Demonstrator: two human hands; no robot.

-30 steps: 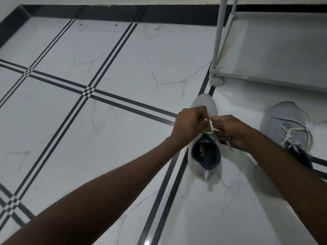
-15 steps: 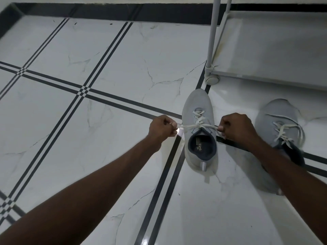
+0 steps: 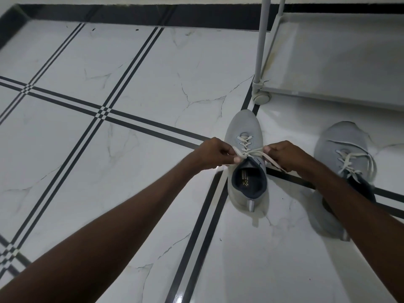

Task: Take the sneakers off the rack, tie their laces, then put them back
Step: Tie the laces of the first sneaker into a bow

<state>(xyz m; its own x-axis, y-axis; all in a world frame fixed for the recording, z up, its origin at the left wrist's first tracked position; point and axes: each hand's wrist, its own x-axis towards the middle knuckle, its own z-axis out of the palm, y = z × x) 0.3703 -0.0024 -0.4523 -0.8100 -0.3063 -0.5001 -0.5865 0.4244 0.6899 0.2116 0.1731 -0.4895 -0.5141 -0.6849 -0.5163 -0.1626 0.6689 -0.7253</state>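
Note:
A grey sneaker [image 3: 243,125] with a dark lining stands on the floor, toe pointing away from me. Its cream laces [image 3: 251,152] stretch sideways across the tongue. My left hand [image 3: 213,153] pinches one lace end just left of the shoe. On the shoe's right side, my right hand [image 3: 286,155] grips the other end, which trails past the fingers. A second grey sneaker [image 3: 343,143] sits further right, its laces lying loose, its heel hidden under my right forearm.
The white rack [image 3: 341,62] stands at the top right, its lowest shelf bare, one post and a caster [image 3: 261,98] just beyond the shoe's toe. White marble tiles with black stripes cover the floor; a dark skirting band [image 3: 131,15] runs along the far wall.
A second ago both hands were together over the tongue. They pulled the lace ends apart sideways, and now have come back closer to the shoe, still holding the laces.

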